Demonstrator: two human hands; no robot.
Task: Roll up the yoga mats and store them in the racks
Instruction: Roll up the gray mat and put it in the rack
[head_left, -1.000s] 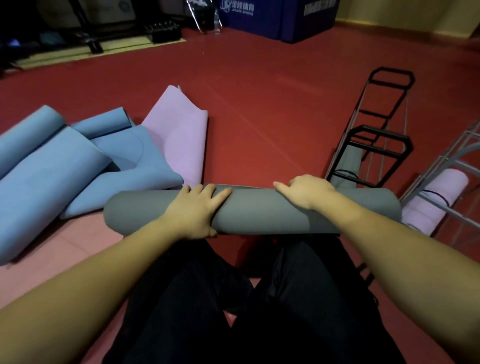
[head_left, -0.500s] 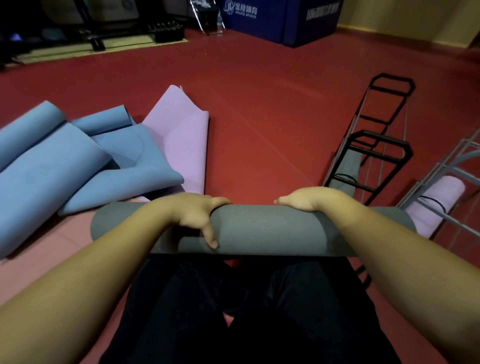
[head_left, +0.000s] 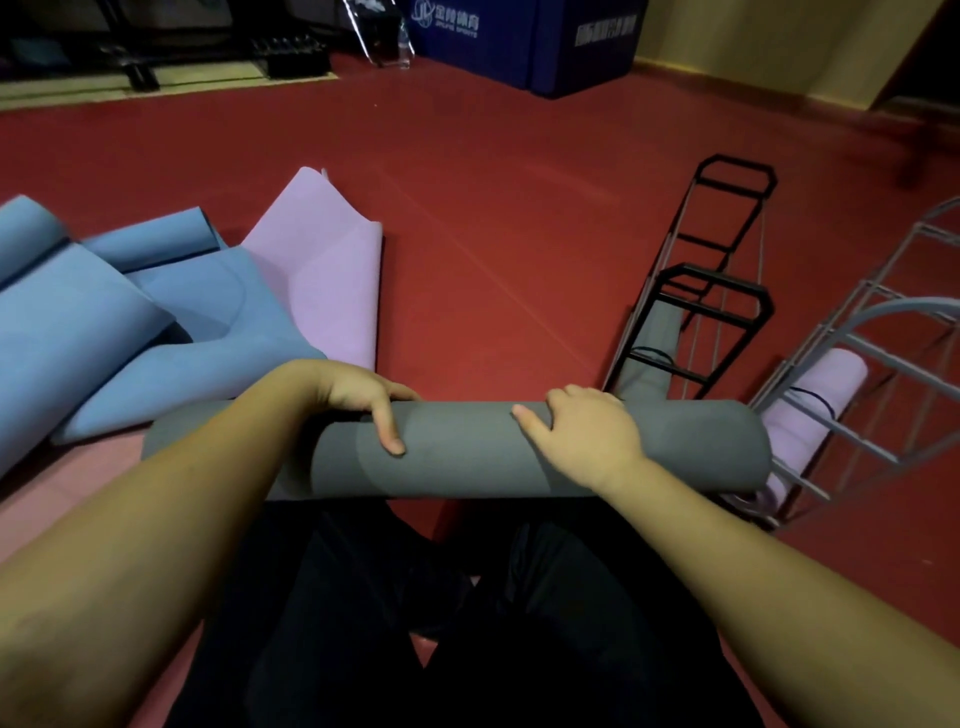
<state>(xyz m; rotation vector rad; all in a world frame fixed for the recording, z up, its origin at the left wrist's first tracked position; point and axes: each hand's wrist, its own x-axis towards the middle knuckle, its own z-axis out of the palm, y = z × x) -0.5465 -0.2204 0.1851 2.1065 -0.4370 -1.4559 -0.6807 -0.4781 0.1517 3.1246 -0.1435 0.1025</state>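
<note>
You hold the rolled grey mat (head_left: 467, 447) crosswise above your knees, your left hand (head_left: 358, 397) wrapped over its top with the thumb down the near face, your right hand (head_left: 587, 436) curled over it nearer the right end. Keep both grips tight so the roll does not loosen, and aim one end at the black rack (head_left: 696, 312) on the right. Your left arm hides the roll's left end; whether a strap binds it is unclear.

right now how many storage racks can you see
2, both lying on the floor at right: a black rack holding a grey rolled mat, and a grey rack holding a pink rolled mat. Others may be out of view.
</note>
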